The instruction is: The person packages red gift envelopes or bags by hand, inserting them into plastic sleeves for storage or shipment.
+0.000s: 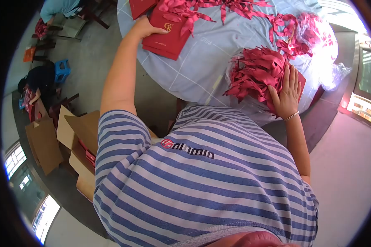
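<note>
My left hand (145,28) grips the left edge of a stack of red paper bags (167,41), thumb on top near a gold logo. Its other fingers are partly hidden. Ribbon lies across the upper part of that stack. My right hand (287,92), with a beaded bracelet at the wrist, rests flat with fingers stretched on the right side of a heap of red ribbons (257,72). Clear plastic shows around this heap, and a red panel sticks out beyond my fingers.
A pale cloth (202,66) covers the round table. More red ribbons (239,6) lie along its far side, and a clear plastic bag of ribbons (313,33) sits at right. Open cardboard boxes (86,127) stand at left. Two people work farther off, near a blue stool (62,71).
</note>
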Demonstrator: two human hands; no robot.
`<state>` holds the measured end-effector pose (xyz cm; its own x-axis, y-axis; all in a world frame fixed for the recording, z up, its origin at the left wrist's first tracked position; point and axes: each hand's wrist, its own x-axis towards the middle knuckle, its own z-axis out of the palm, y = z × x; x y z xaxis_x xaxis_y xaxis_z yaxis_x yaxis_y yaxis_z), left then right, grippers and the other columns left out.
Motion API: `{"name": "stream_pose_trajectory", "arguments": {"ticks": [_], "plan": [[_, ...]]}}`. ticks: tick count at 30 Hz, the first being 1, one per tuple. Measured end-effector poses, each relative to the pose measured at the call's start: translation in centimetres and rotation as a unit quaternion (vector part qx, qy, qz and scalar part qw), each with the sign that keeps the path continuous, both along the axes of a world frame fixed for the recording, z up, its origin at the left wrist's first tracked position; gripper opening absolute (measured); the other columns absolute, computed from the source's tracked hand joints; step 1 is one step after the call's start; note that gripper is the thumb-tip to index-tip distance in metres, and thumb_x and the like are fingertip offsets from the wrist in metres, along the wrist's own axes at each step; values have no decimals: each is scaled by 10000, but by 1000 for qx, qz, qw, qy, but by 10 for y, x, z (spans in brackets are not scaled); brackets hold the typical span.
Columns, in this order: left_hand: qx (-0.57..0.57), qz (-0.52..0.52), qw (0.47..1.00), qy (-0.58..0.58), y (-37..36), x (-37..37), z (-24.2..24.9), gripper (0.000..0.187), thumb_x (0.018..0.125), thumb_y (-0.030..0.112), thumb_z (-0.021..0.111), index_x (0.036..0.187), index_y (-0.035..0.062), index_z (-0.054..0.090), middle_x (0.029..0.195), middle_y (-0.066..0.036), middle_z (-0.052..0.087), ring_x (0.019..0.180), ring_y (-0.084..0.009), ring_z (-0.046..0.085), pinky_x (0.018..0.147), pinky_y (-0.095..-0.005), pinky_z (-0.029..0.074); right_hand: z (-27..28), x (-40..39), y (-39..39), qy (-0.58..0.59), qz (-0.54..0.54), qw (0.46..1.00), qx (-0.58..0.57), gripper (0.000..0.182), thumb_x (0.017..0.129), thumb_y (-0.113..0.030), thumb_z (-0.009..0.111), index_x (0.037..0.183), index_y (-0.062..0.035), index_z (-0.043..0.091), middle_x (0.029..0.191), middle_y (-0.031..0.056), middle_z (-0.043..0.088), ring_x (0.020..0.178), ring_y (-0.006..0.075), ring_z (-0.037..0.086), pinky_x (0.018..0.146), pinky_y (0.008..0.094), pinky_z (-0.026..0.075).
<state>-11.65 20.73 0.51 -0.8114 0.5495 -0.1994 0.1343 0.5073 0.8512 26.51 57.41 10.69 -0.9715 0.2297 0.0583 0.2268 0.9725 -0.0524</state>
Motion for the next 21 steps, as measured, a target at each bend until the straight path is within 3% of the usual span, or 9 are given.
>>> {"name": "stream_pose_trajectory", "arguments": {"ticks": [2,3,5,8,9,10,12,13,21], "plan": [[-225,0,955,191,-5,-15,-32,989,417,525,906,1158,-51,595,1154,-226,628,1066,-328,618,924,-388,499,2,-1,-2,0,-7,1000,2,894,870,-553,535,1522,-82,145,1556,207,172,1445,364,155,1133,530,133],[-238,-6,951,196,-2,-8,-26,1048,375,648,855,1169,6,620,1133,-225,644,1065,-368,609,930,-393,490,1,-1,-1,-2,-7,1000,2,894,868,-544,539,1525,-87,139,1559,201,171,1447,361,152,1137,521,128],[-234,-38,968,84,3,7,-7,1020,384,675,833,1185,74,640,1124,-194,660,1057,-372,610,931,-394,479,3,-1,-3,-2,-9,1000,-3,894,868,-539,542,1526,-91,136,1559,197,173,1448,359,150,1137,522,129],[-219,-33,968,117,6,8,-24,1022,376,709,811,1199,125,648,1154,-162,657,1114,-349,571,997,-388,412,3,-1,-2,-1,0,1000,-1,887,870,-514,547,1524,-79,135,1555,209,174,1442,373,160,1133,525,141],[-286,-18,949,132,11,13,-15,1090,369,707,818,1209,41,621,1229,-199,603,1201,-359,498,1014,-385,397,4,-2,-3,-2,-1,1000,-2,887,869,-507,548,1522,-69,135,1553,216,175,1438,380,165,1132,525,143],[-287,-13,948,135,12,12,-16,1090,369,707,818,1209,41,621,1229,-199,603,1201,-359,498,1014,-385,397,3,-1,-2,-2,0,1000,-2,890,868,-507,549,1521,-65,135,1552,216,177,1438,381,165,1132,525,143],[-306,14,945,115,16,15,-11,1199,368,701,828,1221,-93,548,1289,-254,531,1267,-390,425,1031,-391,390,3,-1,-2,-1,0,1000,0,889,867,-507,550,1517,-55,145,1550,219,180,1438,382,165,1132,524,143],[-297,39,946,121,17,18,-9,1273,372,678,845,1224,-187,460,1291,-301,497,1244,-380,464,1032,-388,401,3,-1,-2,3,3,1000,0,889,867,-507,550,1517,-55,145,1550,219,180,1438,382,165,1132,524,143],[-183,87,975,94,25,29,1,1196,358,555,910,1191,-158,431,1261,-311,510,1171,-379,538,988,-389,451,5,0,-2,5,1,1000,-7,876,865,-496,552,1510,-43,168,1551,219,180,1443,380,151,1136,521,135]]}}
